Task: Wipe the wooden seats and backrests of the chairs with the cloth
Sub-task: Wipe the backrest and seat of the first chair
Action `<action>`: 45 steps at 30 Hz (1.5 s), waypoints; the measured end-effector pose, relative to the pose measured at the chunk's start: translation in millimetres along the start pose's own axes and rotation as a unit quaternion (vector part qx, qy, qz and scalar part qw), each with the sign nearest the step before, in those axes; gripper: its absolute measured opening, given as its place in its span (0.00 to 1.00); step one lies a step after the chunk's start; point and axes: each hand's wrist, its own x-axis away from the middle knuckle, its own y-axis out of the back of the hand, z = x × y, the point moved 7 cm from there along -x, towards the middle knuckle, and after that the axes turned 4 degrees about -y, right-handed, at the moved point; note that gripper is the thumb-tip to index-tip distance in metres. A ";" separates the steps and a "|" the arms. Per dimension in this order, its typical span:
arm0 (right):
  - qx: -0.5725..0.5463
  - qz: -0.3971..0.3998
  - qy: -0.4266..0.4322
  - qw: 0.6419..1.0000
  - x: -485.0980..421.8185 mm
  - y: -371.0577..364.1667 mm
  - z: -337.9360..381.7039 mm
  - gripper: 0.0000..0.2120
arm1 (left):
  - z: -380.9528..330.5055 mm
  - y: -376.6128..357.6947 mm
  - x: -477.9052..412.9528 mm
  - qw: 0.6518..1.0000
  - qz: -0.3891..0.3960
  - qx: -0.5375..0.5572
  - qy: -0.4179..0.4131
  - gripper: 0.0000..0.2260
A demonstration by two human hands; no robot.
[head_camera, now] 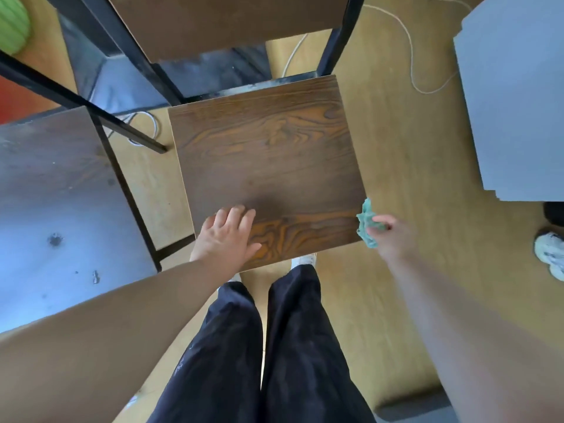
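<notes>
A chair with a dark wood-grain seat (pixel 268 166) stands in front of me, and its backrest (pixel 225 22) is at the top of the view on black metal legs. My left hand (pixel 227 236) rests flat with spread fingers on the seat's near left corner. My right hand (pixel 392 233) pinches a crumpled green cloth (pixel 367 222) just off the seat's right edge, near the front corner. The cloth touches or nearly touches that edge.
A second wooden seat (pixel 61 209), glaring with reflected light, is at the left with a black frame. A grey board (pixel 515 96) is at the right. A white cord (pixel 412 56) lies on the yellow floor. A shoe (pixel 549 251) sits at the far right.
</notes>
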 end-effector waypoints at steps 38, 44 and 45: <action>0.109 0.145 0.289 0.940 177.1 -245.0 123.8 0.15 | 146.6 -43.8 83.0 0.970 -0.024 0.106 0.217 0.29; 0.024 0.094 0.247 0.964 103.4 -170.7 193.9 0.13 | 130.8 2.3 27.7 0.973 -0.055 0.099 0.200 0.30; 0.014 0.081 0.249 0.965 90.1 -157.4 207.6 0.13 | 126.0 11.5 14.8 0.972 -0.060 0.104 0.200 0.30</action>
